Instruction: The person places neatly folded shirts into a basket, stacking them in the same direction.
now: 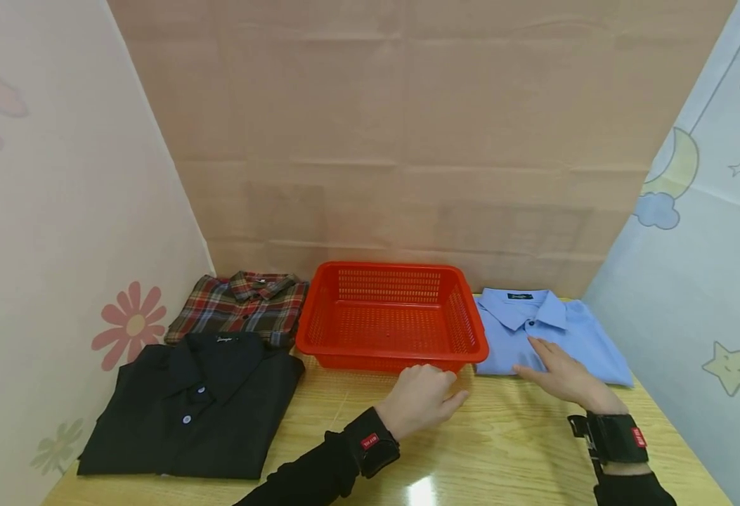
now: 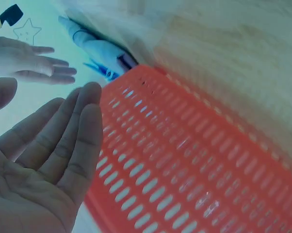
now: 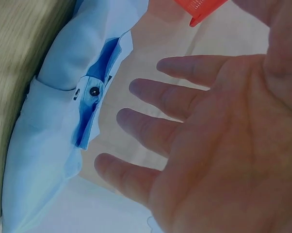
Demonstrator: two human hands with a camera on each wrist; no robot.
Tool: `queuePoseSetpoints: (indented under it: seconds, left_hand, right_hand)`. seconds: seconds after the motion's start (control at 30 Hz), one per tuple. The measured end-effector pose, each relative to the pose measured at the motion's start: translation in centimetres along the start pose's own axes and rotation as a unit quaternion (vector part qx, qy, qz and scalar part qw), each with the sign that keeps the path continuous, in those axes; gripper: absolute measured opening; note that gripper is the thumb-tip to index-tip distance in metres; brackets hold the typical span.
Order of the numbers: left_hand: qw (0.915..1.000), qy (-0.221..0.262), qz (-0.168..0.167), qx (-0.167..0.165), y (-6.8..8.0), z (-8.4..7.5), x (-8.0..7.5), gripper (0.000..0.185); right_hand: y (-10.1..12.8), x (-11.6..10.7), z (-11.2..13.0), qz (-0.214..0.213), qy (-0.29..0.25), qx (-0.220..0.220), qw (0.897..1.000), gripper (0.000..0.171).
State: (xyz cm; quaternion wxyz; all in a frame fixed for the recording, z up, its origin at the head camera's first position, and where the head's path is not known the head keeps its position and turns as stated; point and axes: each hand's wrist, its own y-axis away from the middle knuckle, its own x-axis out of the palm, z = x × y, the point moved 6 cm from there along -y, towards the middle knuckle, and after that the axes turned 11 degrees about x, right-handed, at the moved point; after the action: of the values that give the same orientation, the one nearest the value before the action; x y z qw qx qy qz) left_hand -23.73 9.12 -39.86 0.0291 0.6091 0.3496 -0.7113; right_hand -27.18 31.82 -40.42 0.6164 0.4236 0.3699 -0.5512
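The black shirt (image 1: 192, 407) covers my plaid shirt's (image 1: 243, 306) lower half. Wrist views blur the blue shirt (image 3: 54, 121), and cut off the basket (image 2: 194, 165).

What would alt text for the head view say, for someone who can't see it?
Two open hands reach over a wooden table: the left hand by the front rim of an empty red basket, the right hand over a folded blue shirt. Folded black and plaid shirts lie left.

Bare table (image 1: 509, 450) in front, red basket (image 1: 391, 316) mid-back, shirts flanking

Red basket (image 1: 391, 318), blue shirt (image 1: 553, 336), plaid shirt (image 1: 239, 306), black shirt (image 1: 192, 407)
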Motion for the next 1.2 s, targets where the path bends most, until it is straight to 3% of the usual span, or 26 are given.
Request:
queuePoseSetpoints:
  seconds: [0.3,0.43,0.5,0.73,0.9,1.03,1.2]
  left_hand:
    - [0.9964,0.047,0.071,-0.002,-1.4,-0.5,3.1,0.028]
    - [0.9912,0.072,0.111,-0.001,-2.0,-0.8,4.4,0.048]
    - [0.9896,0.075,0.122,0.004,-2.5,-1.0,4.8,0.048]
    - [0.9892,0.069,0.129,0.011,-3.8,-1.7,5.9,0.032]
    - [0.9838,0.057,0.17,0.003,-4.2,-2.1,6.8,0.045]
    - [0.9777,0.058,0.201,-0.013,-4.5,-2.5,7.5,0.059]
    - [0.9714,0.065,0.22,-0.06,-4.7,-2.7,8.2,0.064]
  right_hand:
    - [-0.4,0.1,-1.3,0.007,-0.028,-0.001,1.0,0.084]
    - [-0.5,-0.2,-2.2,0.01,-0.044,0.003,0.999,0.082]
    - [-0.5,-0.4,-2.8,0.015,-0.063,0.007,0.998,0.082]
    - [-0.4,-1.4,-7.0,0.009,-0.073,0.07,0.995,0.081]
    - [-0.3,-1.4,-9.5,0.022,-0.081,0.106,0.991,0.084]
    - [-0.5,-1.3,-10.9,0.025,-0.091,0.12,0.988,0.084]
    - [-0.7,-1.3,-12.7,0.019,-0.102,0.146,0.984,0.083]
